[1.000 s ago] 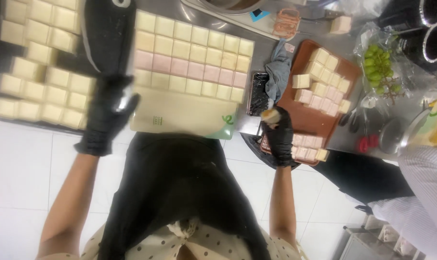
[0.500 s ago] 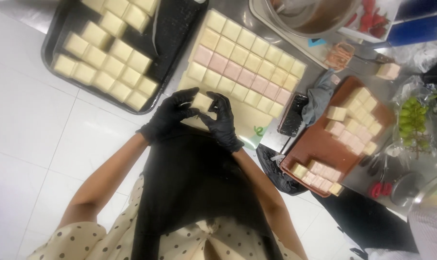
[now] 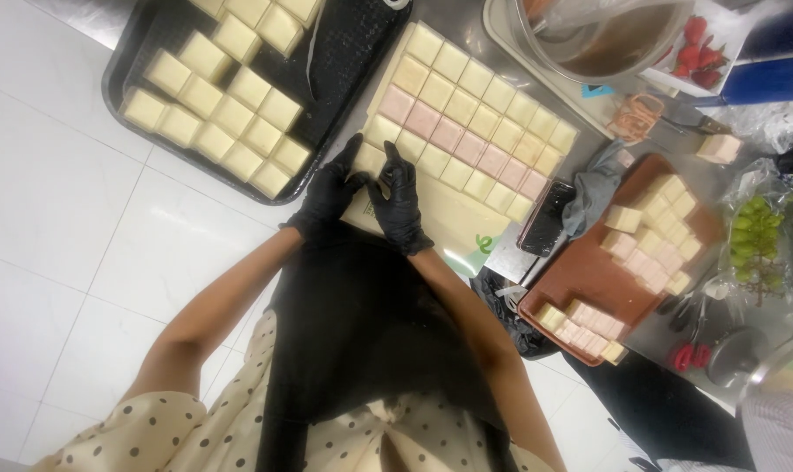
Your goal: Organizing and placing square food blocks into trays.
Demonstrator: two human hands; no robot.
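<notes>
Both hands in black gloves, close together at the near corner of the cutting board (image 3: 449, 223). Left hand (image 3: 331, 192) and right hand (image 3: 398, 203) flank one pale cream square (image 3: 369, 160), the nearest piece of the cut slab (image 3: 479, 114). Fingers of each hand are curled in and pressed against the square's sides, thumbs up along its edges; it is pinched between the two hands, and it sits on the board's near left corner, just beside its neighbours in the grid.

The slab is cut into rows of squares, mostly cream, one row pink running across the middle. The near strip of the board is bare.

To the left, a black tray (image 3: 353, 52) holds more cream squares in rows, touching one another. To the right, a dark phone (image 3: 547, 229) lies at the board's edge, a grey cloth (image 3: 599, 188) just beyond it. Farther right, a brown tray (image 3: 588, 275) carries cream-and-pink cubes in two loose groups. Green grapes (image 3: 757, 240) in clear wrap at far right. Strawberries (image 3: 695, 48) near a metal bowl (image 3: 602, 39) at the top.
</notes>
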